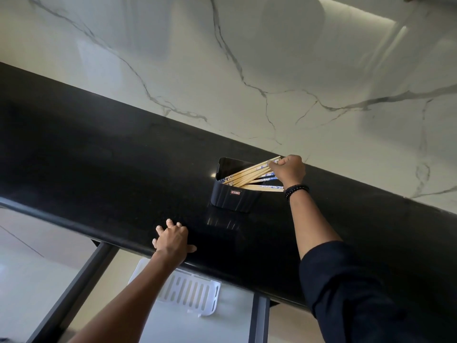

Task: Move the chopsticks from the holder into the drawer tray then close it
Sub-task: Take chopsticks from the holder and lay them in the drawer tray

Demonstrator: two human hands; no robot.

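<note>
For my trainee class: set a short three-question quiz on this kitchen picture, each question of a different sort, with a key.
1. True or false: the right hand grips chopsticks that lie in the holder.
2. The left hand: A grips chopsticks; B rests on the countertop edge; C is inside the holder.
3. Fill in: the white tray lies in the open ____ below.
Key: 1 true; 2 B; 3 drawer.
</note>
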